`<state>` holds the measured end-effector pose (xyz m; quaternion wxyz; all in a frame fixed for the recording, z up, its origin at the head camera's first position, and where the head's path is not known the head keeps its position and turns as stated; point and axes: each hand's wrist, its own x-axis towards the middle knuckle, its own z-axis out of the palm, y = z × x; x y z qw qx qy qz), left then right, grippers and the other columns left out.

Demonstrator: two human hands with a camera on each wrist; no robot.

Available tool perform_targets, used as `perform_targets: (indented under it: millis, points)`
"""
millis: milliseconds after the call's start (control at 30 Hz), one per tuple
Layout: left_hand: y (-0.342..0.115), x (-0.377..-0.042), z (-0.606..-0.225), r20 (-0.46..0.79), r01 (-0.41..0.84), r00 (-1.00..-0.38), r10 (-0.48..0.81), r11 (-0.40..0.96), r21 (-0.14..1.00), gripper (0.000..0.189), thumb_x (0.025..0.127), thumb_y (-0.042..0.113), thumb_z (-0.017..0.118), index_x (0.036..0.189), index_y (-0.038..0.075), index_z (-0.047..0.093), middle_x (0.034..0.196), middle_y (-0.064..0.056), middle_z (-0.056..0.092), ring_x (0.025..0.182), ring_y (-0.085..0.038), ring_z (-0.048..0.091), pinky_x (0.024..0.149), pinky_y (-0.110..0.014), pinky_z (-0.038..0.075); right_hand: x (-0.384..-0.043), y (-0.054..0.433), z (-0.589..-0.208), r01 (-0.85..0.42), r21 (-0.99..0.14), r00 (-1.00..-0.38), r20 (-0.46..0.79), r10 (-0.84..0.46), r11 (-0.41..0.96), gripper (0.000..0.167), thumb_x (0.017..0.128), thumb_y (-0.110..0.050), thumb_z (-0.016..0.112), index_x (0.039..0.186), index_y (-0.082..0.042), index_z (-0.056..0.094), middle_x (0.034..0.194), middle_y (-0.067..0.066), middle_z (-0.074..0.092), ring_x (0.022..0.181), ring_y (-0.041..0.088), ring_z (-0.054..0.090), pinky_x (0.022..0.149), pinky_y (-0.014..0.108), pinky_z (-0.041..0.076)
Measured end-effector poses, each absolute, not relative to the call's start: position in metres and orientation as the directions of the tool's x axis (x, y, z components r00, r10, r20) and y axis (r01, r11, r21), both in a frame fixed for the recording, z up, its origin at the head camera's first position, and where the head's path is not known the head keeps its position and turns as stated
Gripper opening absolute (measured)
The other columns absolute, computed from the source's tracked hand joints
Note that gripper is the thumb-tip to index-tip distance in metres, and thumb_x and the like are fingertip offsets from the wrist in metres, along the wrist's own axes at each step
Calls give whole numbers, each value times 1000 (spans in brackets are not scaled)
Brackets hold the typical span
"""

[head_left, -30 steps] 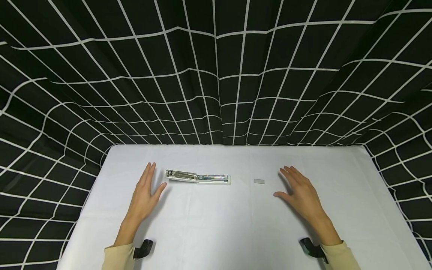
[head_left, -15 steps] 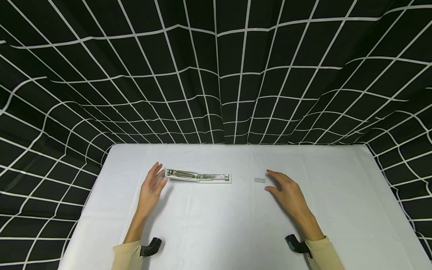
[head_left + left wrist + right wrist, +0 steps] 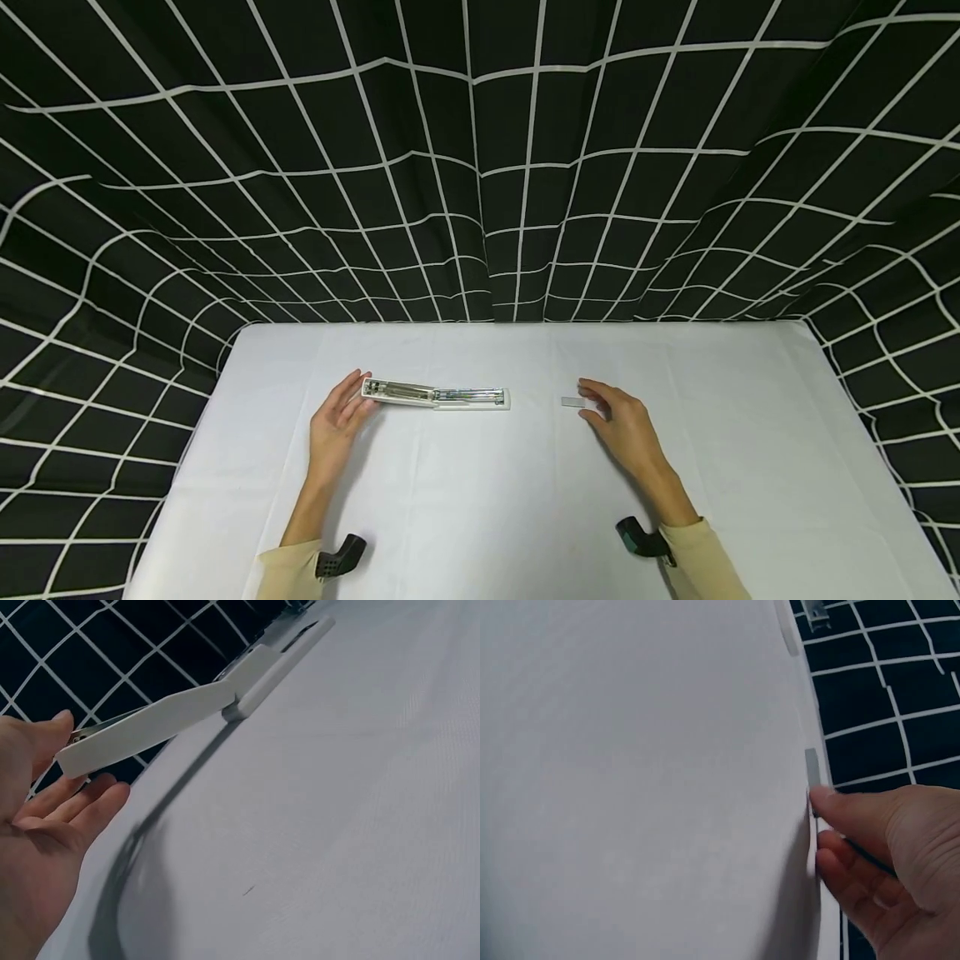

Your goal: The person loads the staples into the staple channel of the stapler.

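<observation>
A white stapler point(image 3: 399, 392) lies unfolded on the table, its metal inside showing in the head view; its left arm rises at a slant. My left hand point(image 3: 334, 429) holds the raised end, thumb on one side and fingers on the other, as the left wrist view shows with the stapler's arm point(image 3: 142, 731). Farther right lies a short grey strip of staples point(image 3: 572, 402). My right hand point(image 3: 626, 429) is at its right end, thumb and forefinger apart. In the right wrist view the thumb tip overlaps the end of the staple strip point(image 3: 812, 766).
A white cloth covers the table point(image 3: 480, 500). Beyond its far edge hangs a black curtain point(image 3: 480, 192) with a white grid, also at both sides. Black wrist devices point(image 3: 341, 556) sit at both sleeves.
My left hand has moved right onto the stapler's raised end and taken hold of it. My right hand has moved left to the staple strip, thumb and forefinger drawing closer together.
</observation>
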<state>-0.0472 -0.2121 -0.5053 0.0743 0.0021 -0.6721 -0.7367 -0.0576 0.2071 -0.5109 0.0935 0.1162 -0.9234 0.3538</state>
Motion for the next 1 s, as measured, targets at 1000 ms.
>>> perform_targets:
  millis: [1000]
  points:
    - [-199, -51, -506, -15, 40, -959, -283, -189, 981, 43, 89, -16, 59, 132, -11, 54, 136, -28, 51, 102, -12, 68, 89, -28, 56, -70, 190, -501, -286, -655, -958, 211, -194, 699, 45, 78, 8, 77, 121, 0, 65, 99, 9, 71, 89, 23, 65, 74, 38, 58]
